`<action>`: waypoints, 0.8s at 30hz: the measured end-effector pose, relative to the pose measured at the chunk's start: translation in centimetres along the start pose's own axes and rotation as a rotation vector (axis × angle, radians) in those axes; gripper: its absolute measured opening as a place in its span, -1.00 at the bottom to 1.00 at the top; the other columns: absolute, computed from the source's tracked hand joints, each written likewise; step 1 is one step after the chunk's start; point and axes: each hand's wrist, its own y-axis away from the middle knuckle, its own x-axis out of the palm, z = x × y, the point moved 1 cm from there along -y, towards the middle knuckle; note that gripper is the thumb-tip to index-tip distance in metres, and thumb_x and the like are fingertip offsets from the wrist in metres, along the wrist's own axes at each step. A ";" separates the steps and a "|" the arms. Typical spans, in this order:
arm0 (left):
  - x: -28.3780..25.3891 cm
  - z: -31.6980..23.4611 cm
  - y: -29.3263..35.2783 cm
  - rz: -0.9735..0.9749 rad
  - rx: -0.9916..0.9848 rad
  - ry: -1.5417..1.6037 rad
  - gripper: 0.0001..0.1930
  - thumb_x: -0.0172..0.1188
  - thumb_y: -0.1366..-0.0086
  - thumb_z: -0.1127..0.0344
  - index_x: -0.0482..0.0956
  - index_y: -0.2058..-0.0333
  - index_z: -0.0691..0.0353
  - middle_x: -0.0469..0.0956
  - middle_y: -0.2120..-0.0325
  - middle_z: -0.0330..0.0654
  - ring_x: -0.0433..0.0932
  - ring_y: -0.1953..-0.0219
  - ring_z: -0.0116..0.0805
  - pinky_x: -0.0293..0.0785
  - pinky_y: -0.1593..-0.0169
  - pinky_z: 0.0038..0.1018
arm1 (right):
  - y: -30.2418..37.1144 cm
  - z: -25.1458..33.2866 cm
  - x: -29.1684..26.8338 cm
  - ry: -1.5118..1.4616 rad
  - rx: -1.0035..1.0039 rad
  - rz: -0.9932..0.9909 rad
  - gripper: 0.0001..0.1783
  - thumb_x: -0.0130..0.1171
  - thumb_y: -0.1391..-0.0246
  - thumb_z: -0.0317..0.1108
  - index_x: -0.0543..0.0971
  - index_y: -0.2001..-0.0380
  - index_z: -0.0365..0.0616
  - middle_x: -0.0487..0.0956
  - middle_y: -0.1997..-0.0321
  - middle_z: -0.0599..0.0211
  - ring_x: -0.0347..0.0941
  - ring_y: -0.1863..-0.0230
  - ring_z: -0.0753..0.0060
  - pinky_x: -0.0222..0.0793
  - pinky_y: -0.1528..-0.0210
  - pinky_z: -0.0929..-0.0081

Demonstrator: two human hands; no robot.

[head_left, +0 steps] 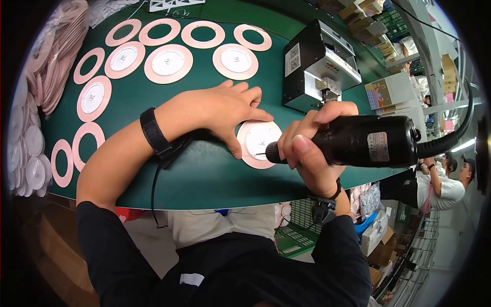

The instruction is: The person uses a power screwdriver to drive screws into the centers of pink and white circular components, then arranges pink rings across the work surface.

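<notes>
A black electric screwdriver (358, 140) is gripped in my right hand (314, 146), its fingers wrapped near the nose. The thin bit points left and meets the white centre of a pink-rimmed disc (263, 134) on the table, though the exact contact point is too small to tell. My left hand (230, 110) lies palm down with its fingers apart, thumb and index finger against the disc's left and upper rim. Beyond it lie more pink discs with white centres, such as this disc (236, 60), and bare pink rings, such as this ring (203, 34).
The green table (215, 179) carries a black boxy machine (312, 66) at the back right. Pink rings (59, 56) and white discs (33, 148) are heaped at the left edge. A cable (460, 128) trails from the screwdriver. Another person (442, 189) stands at far right.
</notes>
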 end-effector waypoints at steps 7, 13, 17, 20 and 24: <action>-0.1 0.0 0.1 -0.009 0.010 -0.007 -0.02 0.58 0.23 -0.07 0.44 -0.27 -0.13 0.33 0.08 -0.17 0.32 -0.01 -0.17 0.23 -0.02 -0.33 | 0.3 0.5 -0.1 0.056 -0.030 0.032 -0.54 0.20 -0.14 -0.52 0.19 0.03 -0.05 0.38 0.60 0.37 0.27 0.71 0.49 0.35 0.55 0.42; -0.1 0.0 0.2 -0.013 0.008 0.007 -0.03 0.58 0.23 -0.06 0.46 -0.26 -0.06 0.33 0.07 -0.17 0.33 -0.02 -0.16 0.24 -0.04 -0.32 | 0.3 0.7 -0.2 0.047 -0.017 0.008 -0.53 0.22 -0.14 -0.48 0.19 0.01 -0.04 0.38 0.61 0.39 0.29 0.71 0.49 0.36 0.55 0.42; 0.0 0.2 0.2 -0.026 0.019 0.008 -0.03 0.58 0.24 -0.06 0.46 -0.26 -0.07 0.33 0.07 -0.17 0.33 -0.03 -0.17 0.23 -0.04 -0.31 | 0.3 1.2 0.3 -0.056 -0.031 -0.030 -0.52 0.23 -0.15 -0.44 0.18 0.00 -0.03 0.37 0.62 0.39 0.28 0.72 0.48 0.36 0.55 0.41; 0.0 0.1 0.2 -0.043 0.028 0.008 -0.03 0.58 0.24 -0.06 0.46 -0.26 -0.06 0.33 0.07 -0.17 0.33 -0.03 -0.17 0.23 -0.05 -0.31 | 0.4 1.7 0.6 -0.107 -0.012 -0.051 -0.54 0.24 -0.16 -0.45 0.19 0.04 -0.02 0.36 0.61 0.39 0.27 0.72 0.48 0.36 0.56 0.41; -0.3 -0.1 0.1 -0.015 0.006 0.010 -0.02 0.58 0.24 -0.07 0.46 -0.26 -0.06 0.33 0.08 -0.17 0.33 -0.03 -0.17 0.24 -0.07 -0.31 | 0.8 0.9 0.5 0.052 0.009 0.009 -0.55 0.26 -0.15 -0.47 0.18 0.09 -0.01 0.36 0.59 0.39 0.26 0.72 0.47 0.36 0.55 0.39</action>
